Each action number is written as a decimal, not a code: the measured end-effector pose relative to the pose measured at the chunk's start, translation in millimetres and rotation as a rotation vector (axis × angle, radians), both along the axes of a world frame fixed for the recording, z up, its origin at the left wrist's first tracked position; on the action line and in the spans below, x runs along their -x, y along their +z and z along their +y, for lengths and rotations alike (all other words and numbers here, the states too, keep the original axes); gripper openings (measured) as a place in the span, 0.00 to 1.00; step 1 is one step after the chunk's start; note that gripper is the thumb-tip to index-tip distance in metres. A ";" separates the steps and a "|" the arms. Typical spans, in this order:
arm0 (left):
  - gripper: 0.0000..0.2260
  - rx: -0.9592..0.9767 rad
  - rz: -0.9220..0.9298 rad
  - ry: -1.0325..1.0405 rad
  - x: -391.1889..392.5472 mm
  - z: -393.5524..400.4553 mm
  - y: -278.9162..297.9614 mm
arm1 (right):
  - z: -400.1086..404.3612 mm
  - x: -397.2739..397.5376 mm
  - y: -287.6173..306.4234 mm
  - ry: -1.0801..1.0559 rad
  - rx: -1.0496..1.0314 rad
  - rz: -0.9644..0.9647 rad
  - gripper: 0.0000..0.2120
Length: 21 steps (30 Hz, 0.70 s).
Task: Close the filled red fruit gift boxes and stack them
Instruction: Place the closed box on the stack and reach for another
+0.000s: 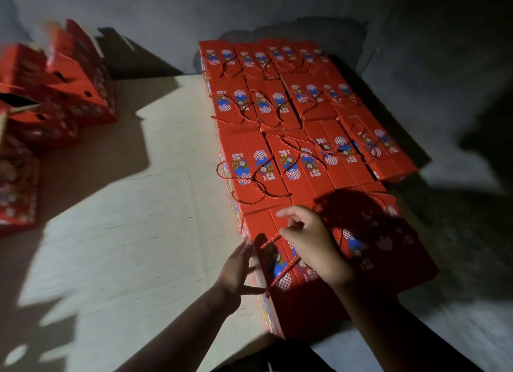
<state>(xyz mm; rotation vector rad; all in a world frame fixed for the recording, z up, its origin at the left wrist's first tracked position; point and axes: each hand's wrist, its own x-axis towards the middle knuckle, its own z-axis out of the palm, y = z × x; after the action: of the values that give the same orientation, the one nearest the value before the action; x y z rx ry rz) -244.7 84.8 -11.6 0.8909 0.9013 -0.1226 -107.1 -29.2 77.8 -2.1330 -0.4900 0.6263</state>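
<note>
Several closed red gift boxes (291, 116) with blue and white prints and red rope handles lie packed in rows on the floor at centre right. The nearest box (280, 274) lies at the front left corner of that block. My left hand (236, 271) has its fingers straight against this box's left side. My right hand (311, 241) lies on top of the box and pinches its red rope handle (273, 237) between thumb and fingers.
Flattened pale cardboard (138, 205) covers the floor to the left. Several open red boxes (55, 88) with raised flaps stand at the far left, blurred. A grey wall (249, 10) runs behind. Dark shadow covers the right side.
</note>
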 end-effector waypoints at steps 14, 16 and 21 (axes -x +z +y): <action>0.19 -0.290 0.069 0.202 189.3 108.8 -31.8 | 32.7 58.7 -56.3 -0.015 0.474 -0.215 0.30; 0.21 -0.315 0.094 0.253 222.3 129.4 -37.5 | 40.3 78.1 -58.5 0.038 0.536 -0.345 0.32; 0.13 -0.338 0.172 0.419 286.1 179.6 -50.4 | 65.5 130.3 -64.7 0.110 0.536 -0.460 0.33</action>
<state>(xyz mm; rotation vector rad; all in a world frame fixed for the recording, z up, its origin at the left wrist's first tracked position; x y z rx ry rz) -530.8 264.4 -62.0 0.9916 1.2755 0.3285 -237.5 36.3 13.1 -2.7965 -0.7561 0.3419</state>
